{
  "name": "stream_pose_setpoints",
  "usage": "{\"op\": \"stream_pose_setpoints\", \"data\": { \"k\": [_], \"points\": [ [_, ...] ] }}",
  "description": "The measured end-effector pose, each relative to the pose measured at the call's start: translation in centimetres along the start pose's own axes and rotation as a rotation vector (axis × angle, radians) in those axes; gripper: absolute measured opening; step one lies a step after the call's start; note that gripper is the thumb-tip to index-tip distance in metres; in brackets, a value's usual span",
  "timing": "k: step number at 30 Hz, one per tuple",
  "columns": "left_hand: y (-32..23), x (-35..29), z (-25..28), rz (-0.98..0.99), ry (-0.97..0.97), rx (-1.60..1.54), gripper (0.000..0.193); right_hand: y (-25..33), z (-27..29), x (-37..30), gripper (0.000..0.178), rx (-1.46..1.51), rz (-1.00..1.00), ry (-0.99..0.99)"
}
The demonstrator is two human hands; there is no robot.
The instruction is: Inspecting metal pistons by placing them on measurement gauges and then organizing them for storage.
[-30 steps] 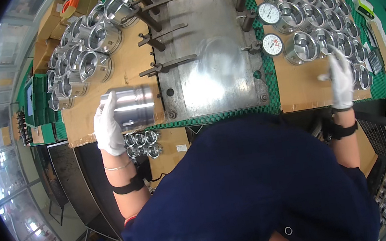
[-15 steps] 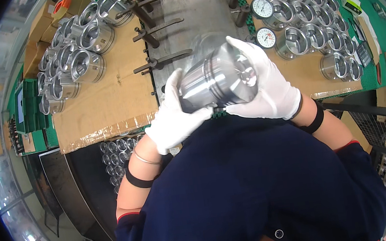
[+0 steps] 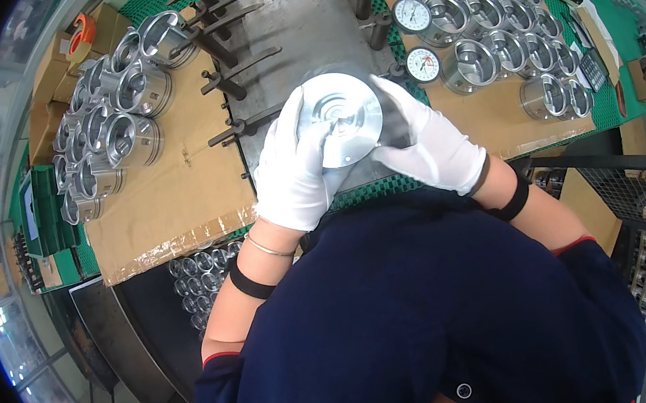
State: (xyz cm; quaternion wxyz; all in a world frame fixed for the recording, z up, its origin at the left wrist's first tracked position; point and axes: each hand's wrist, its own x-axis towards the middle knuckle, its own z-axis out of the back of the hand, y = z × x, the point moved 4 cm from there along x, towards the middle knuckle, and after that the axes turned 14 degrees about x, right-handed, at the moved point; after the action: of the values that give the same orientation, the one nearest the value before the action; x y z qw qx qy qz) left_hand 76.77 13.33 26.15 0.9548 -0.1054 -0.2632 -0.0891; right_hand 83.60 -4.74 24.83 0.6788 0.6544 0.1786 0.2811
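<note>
A silvery metal piston [image 3: 351,108] faces up in front of me, its round crown with shallow ringed recesses showing. My left hand [image 3: 292,169], in a white glove, grips it from the left, the thumb lying over the crown. Close by its right side is my right hand [image 3: 433,142], also gloved, with thumb and fingers apart. The thumb tip is close to the piston's edge; whether it touches is hard to tell. Beneath lies a grey metal plate [image 3: 299,21], and the piston's lower body is hidden.
Pistons [image 3: 137,91] stand grouped on cardboard [image 3: 196,169] at left, with more pistons [image 3: 472,63] at right. Dial gauges [image 3: 422,64] on posts line the plate's right side; posts with metal arms [image 3: 222,86] line its left. A green bin [image 3: 51,209] sits far left.
The piston has turned from lying sideways to crown up and shifted slightly left. My left thumb has moved onto the crown, while my right hand has loosened from its side.
</note>
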Motion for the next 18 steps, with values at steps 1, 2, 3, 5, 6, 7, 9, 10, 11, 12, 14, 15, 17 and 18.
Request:
{"op": "stream_pose_setpoints", "data": {
  "k": [1,2,3,5,6,7,9,10,11,12,14,15,17,18],
  "points": [
    [0.1,0.1,-0.2,0.004,0.001,0.001,0.076,-1.2,0.7,-0.6,0.079,-0.157,-0.127,0.099],
    [0.1,0.3,-0.4,0.001,-0.035,-0.016,0.076,-1.7,0.8,-0.6,0.079,-0.156,-0.127,0.103],
    [0.2,0.7,-0.6,-0.009,-0.071,-0.039,0.075,-3.0,0.7,-1.0,0.081,0.150,-0.409,0.102],
    [0.5,1.6,-1.2,-0.006,-0.071,-0.063,0.074,-4.9,-0.1,-1.6,0.088,0.491,-0.677,0.111],
    [0.7,2.2,-1.5,0.003,-0.071,-0.080,0.073,-4.7,-0.3,-1.2,0.088,0.492,-0.677,0.112],
    [0.9,2.6,-1.9,0.011,-0.060,-0.085,0.071,-4.3,-0.7,-0.7,0.089,0.612,-0.673,0.102],
    [1.3,3.2,-2.6,0.012,-0.074,-0.096,0.070,-4.7,-0.7,-0.3,0.094,0.696,-0.654,0.078],
    [1.4,3.5,-2.7,0.013,-0.088,-0.109,0.069,-5.0,-0.7,-0.1,0.094,0.697,-0.653,0.078],
    [1.4,3.7,-2.6,0.023,-0.065,-0.102,0.069,-5.1,-0.6,0.0,0.093,0.669,-0.634,0.088],
    [1.5,3.8,-2.8,0.021,-0.063,-0.104,0.069,-5.3,-0.5,0.1,0.093,0.641,-0.615,0.095],
    [1.8,4.0,-3.2,0.021,-0.070,-0.101,0.069,-5.6,-0.4,0.4,0.093,0.577,-0.577,0.094],
    [1.8,4.1,-3.1,0.030,-0.050,-0.101,0.069,-5.7,-0.4,0.5,0.092,0.513,-0.539,0.098],
    [1.8,4.2,-3.3,0.023,-0.066,-0.109,0.068,-5.3,-0.3,0.5,0.092,0.521,-0.580,0.092],
    [1.9,4.2,-3.3,0.017,-0.084,-0.115,0.068,-5.1,-0.4,0.4,0.092,0.528,-0.620,0.088]
  ]
}}
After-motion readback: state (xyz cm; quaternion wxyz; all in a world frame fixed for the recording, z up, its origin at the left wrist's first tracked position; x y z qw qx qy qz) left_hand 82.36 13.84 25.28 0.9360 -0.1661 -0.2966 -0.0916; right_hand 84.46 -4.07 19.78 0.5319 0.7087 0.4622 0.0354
